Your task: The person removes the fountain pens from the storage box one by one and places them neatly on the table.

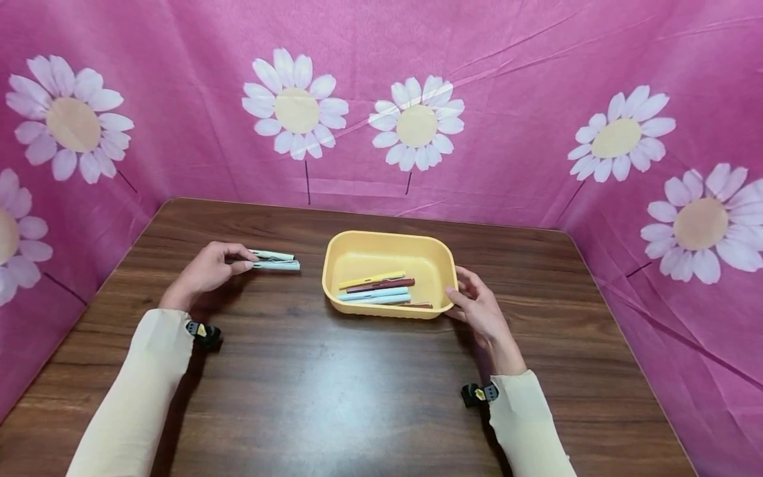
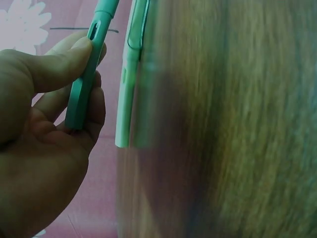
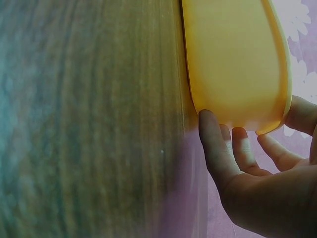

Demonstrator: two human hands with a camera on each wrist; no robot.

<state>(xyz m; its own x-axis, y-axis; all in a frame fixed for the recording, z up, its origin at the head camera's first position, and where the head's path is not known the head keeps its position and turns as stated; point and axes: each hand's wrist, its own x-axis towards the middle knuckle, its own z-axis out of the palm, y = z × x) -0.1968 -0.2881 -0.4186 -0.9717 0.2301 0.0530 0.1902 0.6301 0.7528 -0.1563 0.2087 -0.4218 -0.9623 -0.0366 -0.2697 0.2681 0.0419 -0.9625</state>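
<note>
My left hand (image 1: 211, 268) pinches a pale blue pen (image 1: 280, 265) between thumb and fingers, at the left of the table; the pen looks teal (image 2: 83, 94) in the left wrist view. Just behind it a pale green pen (image 1: 274, 255) lies on the table. A yellow plastic box (image 1: 390, 243) stands at the middle. Inside are several pens, among them a yellow pen (image 1: 372, 280), a dark red pen (image 1: 381, 285) and light blue pens (image 1: 374, 297). My right hand (image 1: 481, 311) holds the box's right end, thumb at the rim, fingers against the outer wall (image 3: 237, 74).
The brown wood-grain table (image 1: 334, 391) has its far edge close to a pink cloth (image 1: 357, 33) printed with white flowers. The cloth also rises along the left and right sides. Each wrist wears a small black camera (image 1: 204, 332).
</note>
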